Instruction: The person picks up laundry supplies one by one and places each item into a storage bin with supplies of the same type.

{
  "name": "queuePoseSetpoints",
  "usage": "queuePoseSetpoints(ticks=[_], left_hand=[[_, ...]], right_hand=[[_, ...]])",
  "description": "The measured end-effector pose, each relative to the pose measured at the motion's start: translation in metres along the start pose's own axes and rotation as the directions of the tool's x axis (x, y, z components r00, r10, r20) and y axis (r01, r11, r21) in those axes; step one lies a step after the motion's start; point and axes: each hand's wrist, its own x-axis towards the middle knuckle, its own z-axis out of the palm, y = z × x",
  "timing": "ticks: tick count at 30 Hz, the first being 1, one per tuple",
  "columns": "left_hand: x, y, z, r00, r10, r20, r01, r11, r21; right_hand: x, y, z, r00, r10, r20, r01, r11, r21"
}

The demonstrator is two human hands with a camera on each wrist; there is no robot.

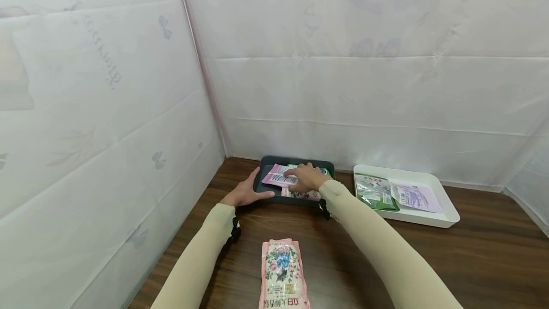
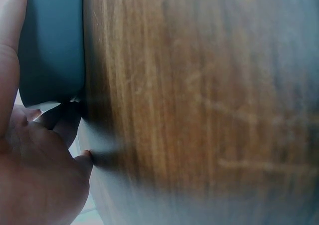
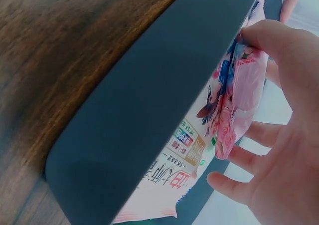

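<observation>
A dark grey tray [image 1: 296, 200] sits at the back of the table. My left hand [image 1: 246, 193] rests against its front left corner, thumb stretched along the front wall and fingers along the left side. Over the tray, my right hand [image 1: 306, 178] pinches a pink packet [image 1: 274, 176] between thumb and fingers. Its folded, shiny edge [image 3: 246, 88] shows close up in the right wrist view. Under it lies a pink floral packet [image 3: 172, 170], printed with red characters. A green packet [image 1: 325, 171] shows at the tray's right end, partly hidden by my right hand.
Another pink floral packet [image 1: 283, 271] lies on the wooden table, nearer me. To the right stands a white tray [image 1: 442, 211] holding a green packet [image 1: 375, 192] and a purple-and-white packet [image 1: 416, 198]. White sheeting [image 1: 364, 99] rises behind the table and along its left.
</observation>
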Motion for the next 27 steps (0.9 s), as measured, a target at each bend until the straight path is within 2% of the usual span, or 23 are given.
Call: queuePoseSetpoints(ticks=[13,27], left_hand=[[0.0012,0.0014,-0.0015,0.999,0.038,-0.010,-0.038,0.999,-0.016],[0.0016,-0.0003,-0.0040,0.999,0.044,-0.016,-0.044,0.999,-0.028]], right_hand=[[-0.0021,0.0003,-0.0008,1.000,-0.002,-0.002,0.002,1.000,0.028],[-0.0031,-0.0001,-0.0017,1.000,-0.014,-0.015,0.014,1.000,0.006]])
